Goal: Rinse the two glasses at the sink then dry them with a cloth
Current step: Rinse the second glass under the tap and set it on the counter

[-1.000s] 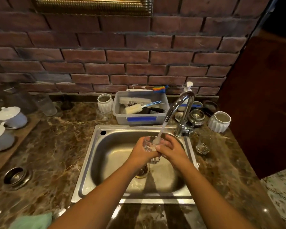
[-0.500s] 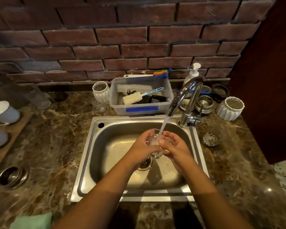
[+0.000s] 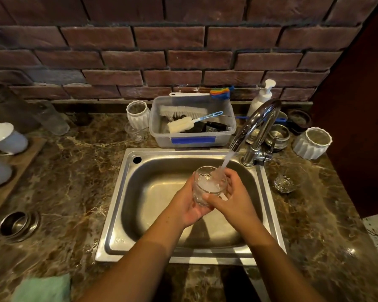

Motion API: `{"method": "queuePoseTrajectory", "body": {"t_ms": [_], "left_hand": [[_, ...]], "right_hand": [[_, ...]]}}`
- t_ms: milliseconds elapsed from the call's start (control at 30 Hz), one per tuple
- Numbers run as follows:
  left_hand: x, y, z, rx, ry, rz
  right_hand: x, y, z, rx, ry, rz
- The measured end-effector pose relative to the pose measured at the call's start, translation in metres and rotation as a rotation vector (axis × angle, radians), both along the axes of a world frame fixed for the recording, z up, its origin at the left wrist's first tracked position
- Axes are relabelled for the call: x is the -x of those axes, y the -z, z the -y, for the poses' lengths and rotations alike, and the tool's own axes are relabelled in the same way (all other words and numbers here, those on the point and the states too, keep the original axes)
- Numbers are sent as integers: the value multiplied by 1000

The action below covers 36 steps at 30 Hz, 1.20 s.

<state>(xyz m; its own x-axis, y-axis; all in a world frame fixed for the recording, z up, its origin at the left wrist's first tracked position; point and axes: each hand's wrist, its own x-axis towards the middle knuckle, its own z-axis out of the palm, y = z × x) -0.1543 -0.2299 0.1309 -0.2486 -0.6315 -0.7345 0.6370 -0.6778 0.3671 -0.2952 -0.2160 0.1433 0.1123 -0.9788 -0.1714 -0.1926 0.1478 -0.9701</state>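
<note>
A clear glass is held upright over the steel sink, and water from the chrome tap streams into it. My left hand grips the glass from the left and below. My right hand wraps its right side, thumb across the front. A second clear glass stands on the marble counter right of the sink. The corner of a mint-green cloth lies at the counter's front left.
Behind the sink stands a grey tub holding brushes, with a soap pump and white ribbed cups nearby. A small glass sits left of the tub. Lidded cups on a wooden tray and a steel bowl occupy the left counter.
The view has tilted down and drawn closer to the sink. The glass has turned more upright under the stream and holds foaming water; both hands stay on it.
</note>
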Motion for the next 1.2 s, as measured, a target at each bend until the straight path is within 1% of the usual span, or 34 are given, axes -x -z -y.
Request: {"method": "queuePoseTrajectory", "body": {"t_ms": [67, 133, 233, 300, 333, 433, 533, 567, 667, 733, 800, 900, 1000, 1133, 1200], "left_hand": [[2, 2, 0, -21, -41, 63], [3, 7, -1, -41, -59, 118], [8, 9, 0, -35, -63, 148], [10, 6, 2, -5, -55, 184], [12, 2, 3, 13, -41, 204], [16, -2, 8, 49, -10, 279], [19, 2, 15, 114, 24, 379], [21, 3, 17, 131, 24, 400], [25, 9, 24, 175, 11, 447], [28, 13, 22, 175, 4, 444], [29, 19, 14, 160, -20, 377], [27, 27, 6, 159, -66, 274], [26, 21, 6, 238, -68, 269], [21, 15, 13, 332, -43, 397], [19, 15, 15, 313, -41, 368]], "right_hand": [[2, -2, 0, 84, -33, -193], [5, -5, 1, 187, -78, -340], [8, -6, 3, 313, -167, -452], [9, -5, 7, 341, -248, -525], [10, -5, 10, 324, -301, -548], [14, -5, 23, 205, -423, -512], [15, -1, 29, 82, -445, -496], [13, 0, 27, 24, -412, -451], [1, 0, 15, -108, -196, -274], [-10, -5, 7, -94, -134, -286], [-19, -11, 2, -84, -124, -315], [-19, -21, 11, -153, -68, -277], [-6, -19, 25, -87, -161, -282], [1, -14, 27, -126, -276, -236], [2, -12, 24, -32, -349, -293]]}}
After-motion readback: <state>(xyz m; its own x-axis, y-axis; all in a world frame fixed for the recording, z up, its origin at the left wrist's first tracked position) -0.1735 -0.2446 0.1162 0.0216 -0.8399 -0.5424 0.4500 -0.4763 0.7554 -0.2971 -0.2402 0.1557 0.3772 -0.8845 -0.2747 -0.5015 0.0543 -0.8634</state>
